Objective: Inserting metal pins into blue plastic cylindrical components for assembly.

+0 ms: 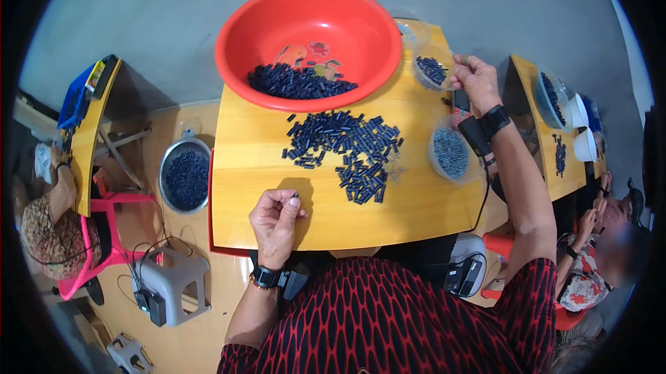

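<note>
A red bowl point(378, 24) is at the surface's point(416, 201) far edge, a big tub point(452, 179) by its right edge, dark tubes point(340, 140) between. The left hand point(276, 227) pinches a dark bit point(296, 195) near the front edge; the right hand point(477, 84), stretched out, holds a small tub point(424, 83).

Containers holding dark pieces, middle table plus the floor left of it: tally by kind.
Red plastic basin, on the table: 1
Clear tub, at the right hand: 1
Metal basin, on the floor: 1
Total: 3
</note>
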The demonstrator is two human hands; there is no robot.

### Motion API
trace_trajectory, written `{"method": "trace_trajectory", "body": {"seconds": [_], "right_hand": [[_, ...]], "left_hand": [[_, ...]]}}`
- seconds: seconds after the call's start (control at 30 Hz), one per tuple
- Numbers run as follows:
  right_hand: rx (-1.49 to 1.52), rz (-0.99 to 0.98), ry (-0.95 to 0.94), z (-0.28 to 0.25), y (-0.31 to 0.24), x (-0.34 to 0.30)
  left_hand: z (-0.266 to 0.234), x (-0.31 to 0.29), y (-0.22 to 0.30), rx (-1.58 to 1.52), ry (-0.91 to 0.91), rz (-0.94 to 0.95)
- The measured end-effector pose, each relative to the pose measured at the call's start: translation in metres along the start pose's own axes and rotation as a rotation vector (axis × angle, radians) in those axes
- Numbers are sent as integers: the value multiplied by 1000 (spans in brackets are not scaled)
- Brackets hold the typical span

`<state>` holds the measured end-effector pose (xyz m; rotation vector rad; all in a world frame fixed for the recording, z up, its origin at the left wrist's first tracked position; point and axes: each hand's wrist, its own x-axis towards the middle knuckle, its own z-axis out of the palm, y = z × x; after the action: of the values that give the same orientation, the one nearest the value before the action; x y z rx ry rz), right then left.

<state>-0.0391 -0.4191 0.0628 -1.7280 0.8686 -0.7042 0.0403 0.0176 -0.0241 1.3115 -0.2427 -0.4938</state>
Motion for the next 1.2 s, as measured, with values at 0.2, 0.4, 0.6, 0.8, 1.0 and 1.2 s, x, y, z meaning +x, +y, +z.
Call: {"method": "trace_trajectory", "body": {"seconds": [0.2, 0.4, 0.6, 0.8, 1.0, 1.2], "right_hand": [[-151, -159, -245, 54, -35, -70], [-403, -630, -584, 134, -20, -137], [-516, -591, -640, 152, -4, -139], [-621, -542, -680, 158, -4, -140], [-712, -538, -690, 159, -5, -141], [-450, -611, -594, 144, -20, -150]], "left_hand": [[-3, 0, -1, 19, -3, 9], [-5, -1, -1, 5, -14, 18], [-5, -1, -2, -25, -45, 30], [-6, -1, 0, -19, -35, 23], [-6, -2, -1, -25, -41, 19], [-6, -1, 0, 0, -51, 21]]}}
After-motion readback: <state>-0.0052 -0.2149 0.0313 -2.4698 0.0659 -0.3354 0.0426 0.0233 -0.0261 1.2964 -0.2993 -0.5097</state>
